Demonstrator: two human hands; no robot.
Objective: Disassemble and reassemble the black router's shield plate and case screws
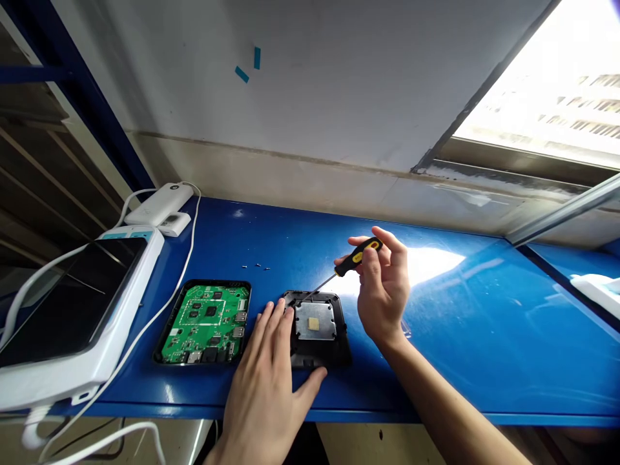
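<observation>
My right hand point(385, 287) is closed around the black and yellow handle of a screwdriver point(358, 256). The screwdriver slants down to the left, its tip by the upper left corner of a metal plate point(327, 314) with a small tan pad on it. That plate lies inside a black plastic cover point(320, 355). Along the cover's left side rests my left hand point(271, 368), fingers stretched out and thumb at the near edge. To its left lies a black casing holding a green circuit board point(208, 323). Several small screws point(258, 265) lie beyond both parts.
At the left, a phone point(77, 297) with a dark screen lies on a white power strip point(140, 290). A white adapter point(159, 201) stands behind it. A white cable point(186, 258) runs along the blue table point(484, 336). A wall closes the back.
</observation>
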